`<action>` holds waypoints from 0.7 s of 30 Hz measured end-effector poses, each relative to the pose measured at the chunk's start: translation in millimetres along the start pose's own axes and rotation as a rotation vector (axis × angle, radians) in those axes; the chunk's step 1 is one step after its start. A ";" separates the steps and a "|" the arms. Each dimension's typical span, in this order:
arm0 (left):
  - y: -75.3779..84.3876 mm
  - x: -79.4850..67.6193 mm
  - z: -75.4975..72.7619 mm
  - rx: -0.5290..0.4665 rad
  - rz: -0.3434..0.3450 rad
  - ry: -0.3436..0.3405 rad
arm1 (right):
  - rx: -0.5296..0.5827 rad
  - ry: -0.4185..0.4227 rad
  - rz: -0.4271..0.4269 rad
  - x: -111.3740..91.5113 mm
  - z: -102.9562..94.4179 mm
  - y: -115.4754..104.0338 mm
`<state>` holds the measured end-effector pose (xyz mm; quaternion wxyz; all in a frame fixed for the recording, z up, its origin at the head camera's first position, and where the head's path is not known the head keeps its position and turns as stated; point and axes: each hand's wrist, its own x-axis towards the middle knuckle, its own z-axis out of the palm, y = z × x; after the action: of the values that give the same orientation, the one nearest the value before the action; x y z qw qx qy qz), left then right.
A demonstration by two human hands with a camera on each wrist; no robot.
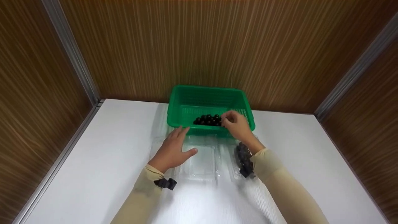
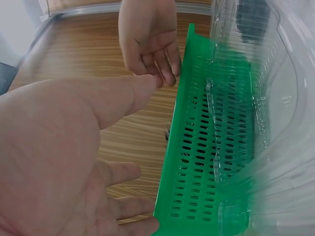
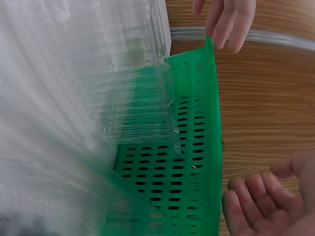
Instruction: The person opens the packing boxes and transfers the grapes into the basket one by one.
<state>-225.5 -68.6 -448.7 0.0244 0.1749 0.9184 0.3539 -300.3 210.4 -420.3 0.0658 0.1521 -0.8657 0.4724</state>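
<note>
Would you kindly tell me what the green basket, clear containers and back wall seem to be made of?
Green basket: probably smooth moulded plastic, from its even colour and regular slots.
Clear containers: likely thin, glossy plastic, being see-through with glints.
Back wall: matte-looking wood or laminate, given its streaked grain; hard to tell which.

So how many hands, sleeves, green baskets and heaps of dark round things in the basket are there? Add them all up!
Hands: 2 (left hand, right hand)
Sleeves: 2 (left sleeve, right sleeve)
Green basket: 1
Heap of dark round things: 1, too crowded to count each
Total: 6
</note>
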 end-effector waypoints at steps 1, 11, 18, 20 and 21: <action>0.0 0.1 0.0 0.004 -0.003 -0.001 | -0.021 -0.017 -0.018 -1.6 -0.3 -2.5; 3.5 -11.6 -0.7 0.124 0.072 -0.060 | -0.299 -0.162 -0.234 -39.1 -5.1 -22.8; 14.2 -24.8 1.1 0.205 0.178 -0.173 | -0.539 -0.182 -0.305 -63.5 -6.8 -32.9; 16.3 -26.7 3.0 0.235 0.196 -0.205 | -0.569 -0.188 -0.309 -68.9 -6.0 -34.2; 17.0 -27.1 4.2 0.251 0.202 -0.219 | -0.587 -0.190 -0.311 -71.3 -5.4 -34.3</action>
<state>-194.3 -63.3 -442.7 0.0665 0.3055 0.9250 0.2162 -221.8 211.9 -408.4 0.0971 0.3002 -0.9333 0.1713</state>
